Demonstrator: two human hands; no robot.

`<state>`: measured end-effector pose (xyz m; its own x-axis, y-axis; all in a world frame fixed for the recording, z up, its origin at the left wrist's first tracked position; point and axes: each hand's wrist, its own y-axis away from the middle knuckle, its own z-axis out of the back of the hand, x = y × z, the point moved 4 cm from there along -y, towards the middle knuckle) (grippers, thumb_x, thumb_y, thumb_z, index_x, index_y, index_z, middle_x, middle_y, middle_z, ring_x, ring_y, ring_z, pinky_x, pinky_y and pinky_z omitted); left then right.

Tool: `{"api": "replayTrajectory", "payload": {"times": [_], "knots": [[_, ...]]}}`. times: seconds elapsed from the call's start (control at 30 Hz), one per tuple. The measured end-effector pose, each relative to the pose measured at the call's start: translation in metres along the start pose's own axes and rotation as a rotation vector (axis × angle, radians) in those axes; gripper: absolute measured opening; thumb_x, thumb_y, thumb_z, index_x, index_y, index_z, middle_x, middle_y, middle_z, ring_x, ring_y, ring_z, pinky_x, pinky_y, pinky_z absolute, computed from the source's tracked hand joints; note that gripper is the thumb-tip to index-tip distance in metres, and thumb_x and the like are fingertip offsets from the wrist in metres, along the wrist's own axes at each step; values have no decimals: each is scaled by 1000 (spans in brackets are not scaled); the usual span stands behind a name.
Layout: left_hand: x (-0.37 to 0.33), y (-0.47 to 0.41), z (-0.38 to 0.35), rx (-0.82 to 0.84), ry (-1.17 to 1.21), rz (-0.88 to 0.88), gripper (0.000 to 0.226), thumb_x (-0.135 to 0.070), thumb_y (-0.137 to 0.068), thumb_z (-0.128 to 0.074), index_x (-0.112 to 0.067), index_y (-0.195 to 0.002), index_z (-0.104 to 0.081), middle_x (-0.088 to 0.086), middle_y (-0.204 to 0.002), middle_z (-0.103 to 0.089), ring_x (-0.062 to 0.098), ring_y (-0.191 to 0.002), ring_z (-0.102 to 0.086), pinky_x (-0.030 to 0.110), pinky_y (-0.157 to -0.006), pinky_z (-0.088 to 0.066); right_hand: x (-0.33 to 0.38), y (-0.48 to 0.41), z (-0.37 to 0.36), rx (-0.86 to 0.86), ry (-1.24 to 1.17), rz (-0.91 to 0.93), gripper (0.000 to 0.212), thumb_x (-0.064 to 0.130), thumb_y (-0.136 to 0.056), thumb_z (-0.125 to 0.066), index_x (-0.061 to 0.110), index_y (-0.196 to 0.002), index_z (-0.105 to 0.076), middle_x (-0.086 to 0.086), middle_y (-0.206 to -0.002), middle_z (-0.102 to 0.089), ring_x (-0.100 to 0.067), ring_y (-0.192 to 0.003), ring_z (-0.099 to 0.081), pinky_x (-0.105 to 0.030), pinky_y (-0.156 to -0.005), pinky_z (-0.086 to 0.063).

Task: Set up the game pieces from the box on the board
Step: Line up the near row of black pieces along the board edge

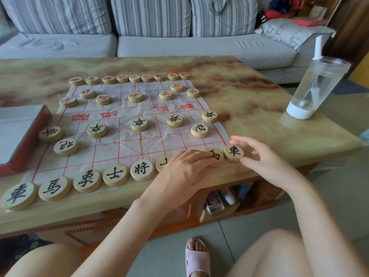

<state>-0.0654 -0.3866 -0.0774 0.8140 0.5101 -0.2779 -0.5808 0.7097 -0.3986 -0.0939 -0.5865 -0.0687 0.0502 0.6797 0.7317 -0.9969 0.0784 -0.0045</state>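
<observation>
1. Here, in the head view, our left hand (pixel 185 166) lies flat with straight fingers over the near row. Its fingertips rest on the horse piece (pixel 218 157), and it hides whatever is under the palm.
2. Our right hand (pixel 257 154) hovers loosely spread around the corner chariot piece (pixel 234 153) and grips nothing. We cannot tell whether the thumb touches it.
3. The pieces stand on the paper board (pixel 139 142) on the table (pixel 259 116), and the box (pixel 18 132) sits at the left.
4. We judge this a final straightening, so we nudge each disc onto its crossing with light, flat pressure and avoid wrinkling or dragging the thin paper.
</observation>
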Motion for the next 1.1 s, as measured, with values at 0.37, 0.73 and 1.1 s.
{"api": "replayTrajectory", "payload": {"times": [0.37,0.73,1.1], "knots": [[1,1,0,6,-6,-2,39,-35,-89,-42,-22,-123,-57,-8,-127,-57,11,-115,-53,26,-97,-41,-3,-5,-2,-99,39,-21,45,34,-73,-75,37,-112,-52,23,-105,-46,5,-100,-43,-26,-93,-36],[1,2,5,-17,99,42,41,-35,-88,-47,-23,-126,-54,-9,-133,-53,10,-120,-49,27,-102,-38,-11,-8,-2,-73,4,-4,60,31,-74,-74,41,-125,-46,22,-122,-52,3,-114,-45,-27,-98,-34],[20,5,23,-154,-59,219,51,-53,-77,-49,-21,-115,-61,-5,-109,-66,17,-104,-58,30,-92,-42,-12,-9,-4,-95,26,1,56,27,-74,-74,42,-122,-49,21,-116,-55,-4,-115,-45,-31,-101,-35]]}}
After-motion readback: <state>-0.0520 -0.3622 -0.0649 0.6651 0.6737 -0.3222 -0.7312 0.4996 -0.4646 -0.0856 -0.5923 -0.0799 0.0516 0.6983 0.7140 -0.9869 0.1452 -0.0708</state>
